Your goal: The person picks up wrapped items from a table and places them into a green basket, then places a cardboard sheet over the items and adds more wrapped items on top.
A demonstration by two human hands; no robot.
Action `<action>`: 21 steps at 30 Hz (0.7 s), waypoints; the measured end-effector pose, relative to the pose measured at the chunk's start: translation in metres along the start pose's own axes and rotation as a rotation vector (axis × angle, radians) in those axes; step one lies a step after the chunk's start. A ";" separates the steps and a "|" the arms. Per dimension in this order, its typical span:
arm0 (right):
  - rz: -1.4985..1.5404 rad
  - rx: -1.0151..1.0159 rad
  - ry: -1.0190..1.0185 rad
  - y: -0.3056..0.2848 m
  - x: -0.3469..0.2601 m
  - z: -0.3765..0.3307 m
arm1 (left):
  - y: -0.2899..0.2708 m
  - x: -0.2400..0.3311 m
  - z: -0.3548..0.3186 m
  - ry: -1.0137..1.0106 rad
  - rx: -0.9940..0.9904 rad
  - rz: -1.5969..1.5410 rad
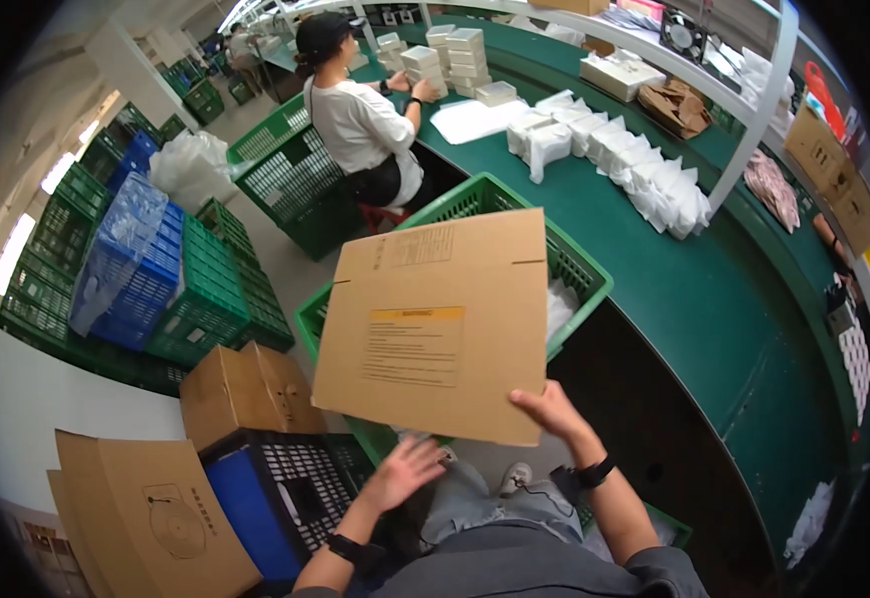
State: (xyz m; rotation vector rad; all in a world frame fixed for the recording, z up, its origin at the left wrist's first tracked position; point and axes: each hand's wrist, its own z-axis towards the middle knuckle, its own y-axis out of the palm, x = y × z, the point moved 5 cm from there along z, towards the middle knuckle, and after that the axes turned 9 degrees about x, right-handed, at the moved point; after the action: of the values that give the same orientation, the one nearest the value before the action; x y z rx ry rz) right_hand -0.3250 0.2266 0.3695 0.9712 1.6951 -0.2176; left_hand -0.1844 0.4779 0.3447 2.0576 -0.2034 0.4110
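A flattened cardboard box (425, 279) with a printed label panel is held up in front of me over a green plastic crate (582, 261). My right hand (552, 411) grips its lower right corner, thumb on the front face, the other fingers mostly behind. Just below the lower left edge, my left hand (405, 472) has its fingers spread and seems to hold nothing; a small gap appears between it and the cardboard. White wrapped items (560, 307) show inside the crate, the rest hidden by the cardboard.
A co-worker (365, 120) sits at the green workbench (694, 309) beside stacked white boxes (467, 60). White wrapped packages (614, 149) line the bench. At left stand green crates (200, 289), blue crates (136, 269), a brown carton (230, 394) and an open carton (161, 518).
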 end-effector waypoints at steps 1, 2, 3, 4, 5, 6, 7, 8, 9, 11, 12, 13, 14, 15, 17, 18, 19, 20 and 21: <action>0.019 0.007 0.051 -0.033 0.002 -0.003 | 0.005 0.011 -0.008 0.116 0.001 -0.128; 0.032 0.002 0.101 -0.060 0.003 -0.006 | -0.020 0.017 -0.011 0.159 0.206 -0.300; 0.024 0.003 0.105 -0.083 -0.001 -0.014 | -0.044 0.017 -0.014 0.201 0.411 -0.473; 0.050 -0.003 0.130 -0.105 -0.004 -0.018 | -0.046 0.016 -0.014 0.199 0.410 -0.479; 0.077 -0.006 0.155 -0.119 -0.007 -0.021 | -0.045 0.018 -0.015 0.247 0.388 -0.423; 0.070 -0.004 0.158 -0.127 -0.012 -0.021 | -0.044 0.020 -0.016 0.297 0.366 -0.370; 0.043 0.005 0.183 -0.135 -0.019 -0.019 | -0.041 0.018 -0.015 0.352 0.345 -0.324; 0.014 0.011 0.210 -0.141 -0.027 -0.015 | -0.037 0.012 -0.013 0.358 0.346 -0.341; -0.015 0.023 0.240 -0.147 -0.032 -0.012 | -0.035 0.006 -0.014 0.374 0.409 -0.227; -0.093 -0.007 0.277 -0.151 -0.048 0.010 | -0.029 -0.004 -0.015 0.405 0.537 -0.002; -0.153 -0.031 0.301 -0.151 -0.057 0.025 | -0.023 -0.008 -0.013 0.402 0.540 -0.021; -0.214 -0.056 0.325 -0.151 -0.065 0.041 | -0.017 -0.010 -0.011 0.416 0.551 -0.072; -0.227 -0.063 0.331 -0.148 -0.071 0.060 | -0.014 -0.006 -0.008 0.436 0.563 -0.118; -0.232 -0.057 0.333 -0.144 -0.076 0.080 | -0.013 -0.002 -0.003 0.455 0.575 -0.164; -0.253 -0.062 0.346 -0.131 -0.087 0.119 | -0.022 0.011 0.014 0.477 0.572 -0.206; -0.336 -0.054 0.294 -0.123 -0.096 0.139 | -0.029 0.018 0.023 0.494 0.565 -0.234; -0.421 -0.048 0.234 -0.118 -0.109 0.161 | -0.033 0.022 0.037 0.515 0.551 -0.262; -0.503 -0.042 0.174 -0.115 -0.118 0.180 | -0.037 0.023 0.053 0.523 0.558 -0.280; -0.512 -0.052 0.181 -0.116 -0.119 0.197 | -0.043 0.024 0.069 0.492 0.532 -0.313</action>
State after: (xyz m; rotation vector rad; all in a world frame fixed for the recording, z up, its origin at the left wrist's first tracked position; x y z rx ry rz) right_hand -0.2576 -0.0215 0.3631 0.5133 2.0867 -0.4282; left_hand -0.1343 0.4399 0.2877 2.3666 0.5738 0.8198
